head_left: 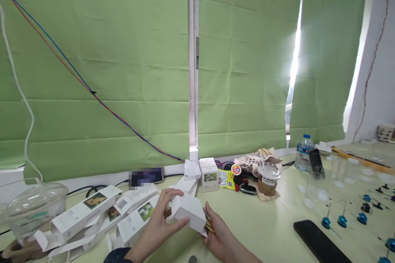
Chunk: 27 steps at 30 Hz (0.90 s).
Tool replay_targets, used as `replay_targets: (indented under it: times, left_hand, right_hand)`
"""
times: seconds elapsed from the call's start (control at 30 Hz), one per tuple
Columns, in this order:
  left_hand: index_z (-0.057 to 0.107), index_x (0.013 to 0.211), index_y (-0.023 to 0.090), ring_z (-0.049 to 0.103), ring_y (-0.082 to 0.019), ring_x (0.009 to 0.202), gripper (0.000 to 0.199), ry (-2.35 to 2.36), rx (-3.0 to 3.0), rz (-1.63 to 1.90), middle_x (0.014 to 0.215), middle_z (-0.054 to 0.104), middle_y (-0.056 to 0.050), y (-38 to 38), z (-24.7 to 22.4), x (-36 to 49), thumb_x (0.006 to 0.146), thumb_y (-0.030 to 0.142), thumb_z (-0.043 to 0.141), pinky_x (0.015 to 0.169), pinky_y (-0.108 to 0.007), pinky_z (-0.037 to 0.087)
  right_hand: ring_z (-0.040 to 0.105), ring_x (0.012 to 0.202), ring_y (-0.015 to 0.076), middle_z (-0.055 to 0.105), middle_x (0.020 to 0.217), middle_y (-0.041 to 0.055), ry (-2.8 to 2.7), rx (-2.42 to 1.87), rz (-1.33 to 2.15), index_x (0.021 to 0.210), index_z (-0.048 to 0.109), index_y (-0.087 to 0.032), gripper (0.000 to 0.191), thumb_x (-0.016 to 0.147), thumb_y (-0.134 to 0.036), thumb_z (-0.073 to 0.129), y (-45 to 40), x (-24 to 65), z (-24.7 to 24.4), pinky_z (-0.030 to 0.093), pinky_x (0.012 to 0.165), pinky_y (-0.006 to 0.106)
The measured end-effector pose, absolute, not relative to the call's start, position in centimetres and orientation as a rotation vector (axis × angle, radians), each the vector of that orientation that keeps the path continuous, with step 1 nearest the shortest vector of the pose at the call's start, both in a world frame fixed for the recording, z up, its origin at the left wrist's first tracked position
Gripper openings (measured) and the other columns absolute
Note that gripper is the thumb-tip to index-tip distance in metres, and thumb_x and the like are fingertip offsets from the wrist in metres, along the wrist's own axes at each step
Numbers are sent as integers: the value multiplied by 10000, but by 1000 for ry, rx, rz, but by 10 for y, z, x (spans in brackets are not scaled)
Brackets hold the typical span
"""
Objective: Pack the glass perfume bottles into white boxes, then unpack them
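Gripping a plain white carton, your left hand has its fingers curled over the top and its thumb pressed along the near side, so the hold is closed on the cardboard. The carton is tilted, in front of the upright box. Your right hand is partly curled at the carton's lower end, and something yellow shows between them; you cannot tell from here what it is or how firmly it is held.

That upright box carries a picture of white flowers above small print too fine to read. Left of it, smooth white cardboard boxes lie in a heap with loose flaps; one has an orange-brown picture, another a barcode, another white blooms. Farther left of it stands a clear, rounded plastic container.

Just right of the upright box you have a glossy yellow packet, its lettering illegible, then a lidded clear cup with a pale label and brown contents. Well right of it are a ribbed water bottle with a blue label, and small shiny blue parts with thin stems.
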<state>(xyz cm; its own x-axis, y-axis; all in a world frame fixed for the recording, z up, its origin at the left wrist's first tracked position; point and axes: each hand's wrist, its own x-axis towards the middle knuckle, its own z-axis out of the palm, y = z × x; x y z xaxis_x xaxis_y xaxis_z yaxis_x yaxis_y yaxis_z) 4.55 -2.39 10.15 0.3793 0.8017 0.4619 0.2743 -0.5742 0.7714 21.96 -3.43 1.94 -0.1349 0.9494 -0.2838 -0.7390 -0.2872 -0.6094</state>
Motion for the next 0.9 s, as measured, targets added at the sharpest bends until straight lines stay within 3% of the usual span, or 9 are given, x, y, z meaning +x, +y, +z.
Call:
replay_targets:
  times: [0.23,0.33,0.43,0.53,0.6,0.7,0.8,0.9]
  left_hand:
    - [492,1050,279,561,-252,1008,401,1082,2144,1267,1116,495,-41,-6,105,21,718,319,712,788,-318,513]
    - [461,1050,267,511,-292,1065,444,1293,2140,1547,1116,451,-58,8,117,24,720,454,693,868,-410,492]
    - [465,1151,212,336,-370,1288,588,1449,2131,1726,1265,335,-128,34,120,45,720,554,670,1065,-546,337]
    - [456,1316,166,211,-427,1395,716,1364,2264,1498,1454,219,-193,53,109,69,748,555,651,1104,-597,246]
    - [489,1347,198,97,-482,1424,678,1308,2326,1349,1524,204,-188,54,97,76,783,550,621,1084,-678,183]
    - [476,1380,294,26,-429,1455,598,1114,2439,1094,1575,195,-128,36,82,68,837,521,586,1118,-650,106]
    - [488,1356,325,154,-359,1447,662,853,2426,832,1557,242,-105,11,76,53,756,494,710,1155,-523,178]
    - [602,1180,280,468,-299,1245,520,775,2281,770,1307,538,-88,-7,75,45,705,393,781,1054,-407,370]
  right_hand:
    - [589,365,85,715,600,41,-422,-758,1685,923,635,-117,226,888,-339,610,-26,229,16,371,313,114]
    - [463,290,45,631,473,3,-339,-841,1636,773,604,-147,272,929,-360,539,-23,233,15,288,296,104]
    - [289,238,13,552,415,-26,-329,-874,1690,663,563,-159,399,947,-426,479,-24,234,16,171,281,121]
    - [219,243,5,517,399,-35,-366,-889,1740,626,542,-161,447,942,-469,470,-26,233,17,125,301,135]
    - [213,249,7,496,392,-43,-406,-885,1760,628,532,-164,461,938,-498,465,-28,233,18,101,313,139]
    - [252,271,7,500,418,-47,-461,-864,1784,681,534,-165,419,912,-514,514,-30,232,20,87,328,132]
    - [328,314,14,546,488,-38,-541,-823,1818,784,548,-167,346,870,-499,591,-33,230,21,106,341,123]
    - [322,335,9,538,516,-55,-678,-811,1859,809,528,-174,350,809,-498,659,-37,228,22,97,350,124]
